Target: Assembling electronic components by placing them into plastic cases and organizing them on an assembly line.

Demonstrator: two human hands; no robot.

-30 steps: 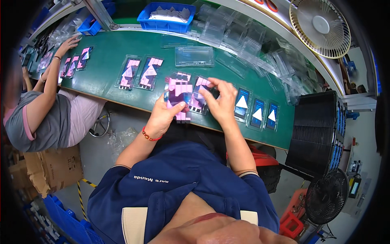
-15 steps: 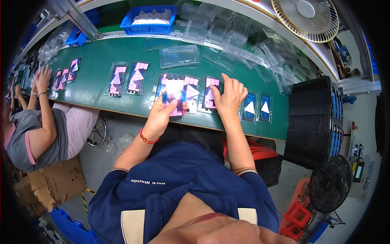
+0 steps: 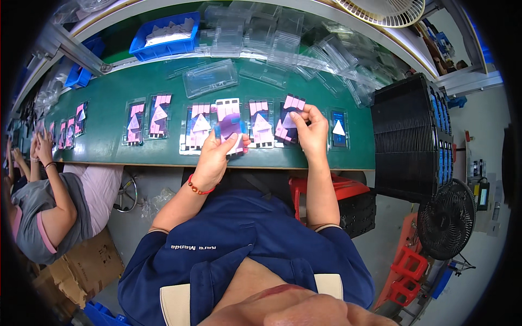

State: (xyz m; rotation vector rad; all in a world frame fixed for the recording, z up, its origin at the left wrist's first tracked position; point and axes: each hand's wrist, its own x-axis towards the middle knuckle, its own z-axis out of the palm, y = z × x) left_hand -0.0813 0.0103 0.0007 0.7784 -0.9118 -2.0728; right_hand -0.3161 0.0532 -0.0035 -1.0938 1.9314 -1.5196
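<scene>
My left hand [image 3: 218,152] is closed around a flat, glossy piece with pink film and dark end tabs [image 3: 228,111], held above the table; whether it is one layer or several I cannot tell. Thumb and fingers of my right hand [image 3: 312,133] pinch a thin pink-tabbed sheet [image 3: 294,102] over a dark panel in a clear tray, partly covering it. Between the hands lies a clear tray holding a dark panel with pink strips and a pale triangle [image 3: 261,124]. Another such panel [image 3: 200,123] sits beside my left hand. At the far right, a blue-black panel [image 3: 339,129] carries only a white triangle.
More pink-stripped panels [image 3: 159,115] lie leftward on the green table [image 3: 117,117]. Clear plastic trays [image 3: 211,79] pile up at the back, near a blue bin [image 3: 164,41] of white pieces. Black stacked racks [image 3: 405,141] stand at the right. A co-worker [image 3: 60,204] sits at left.
The view has shifted. My right hand has moved one tray to the right and now pinches a pink-tabbed sheet over a panel that showed only a white triangle. My left hand keeps its piece.
</scene>
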